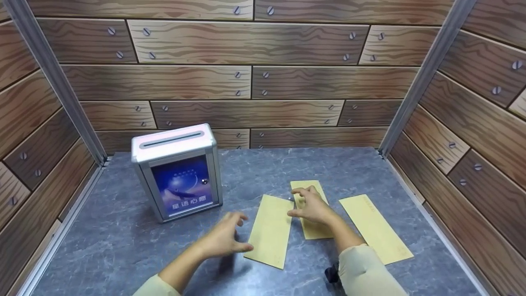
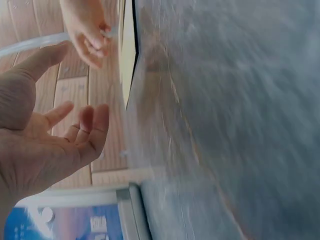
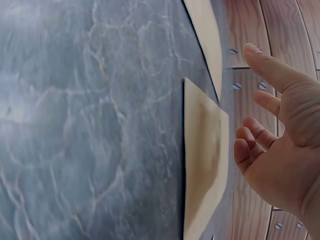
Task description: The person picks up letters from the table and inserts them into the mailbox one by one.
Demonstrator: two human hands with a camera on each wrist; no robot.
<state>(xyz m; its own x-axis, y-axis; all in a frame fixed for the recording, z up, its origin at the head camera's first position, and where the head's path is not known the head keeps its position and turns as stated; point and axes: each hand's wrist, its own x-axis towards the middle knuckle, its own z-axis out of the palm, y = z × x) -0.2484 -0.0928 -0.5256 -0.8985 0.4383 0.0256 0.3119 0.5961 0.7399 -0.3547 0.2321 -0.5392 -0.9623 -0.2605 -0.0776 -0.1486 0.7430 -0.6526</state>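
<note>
A: What's on the desk (image 1: 259, 170)?
B: Three long, flat, yellow rectangles: left envelope (image 1: 269, 231), middle envelope (image 1: 316, 230), right envelope (image 1: 376, 230). Right one has faint reddish print. All sit right of the slotted box (image 1: 183, 187).
A: Holding any?
B: No. Left hand (image 1: 222, 238) just beside left envelope, right hand (image 1: 314, 209) over middle one; hands apart, fingers loosely bent.

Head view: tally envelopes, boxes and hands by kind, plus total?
Yellow envelopes: 3
Slotted box: 1
Hands: 2 (left hand, right hand)
Total: 6
</note>
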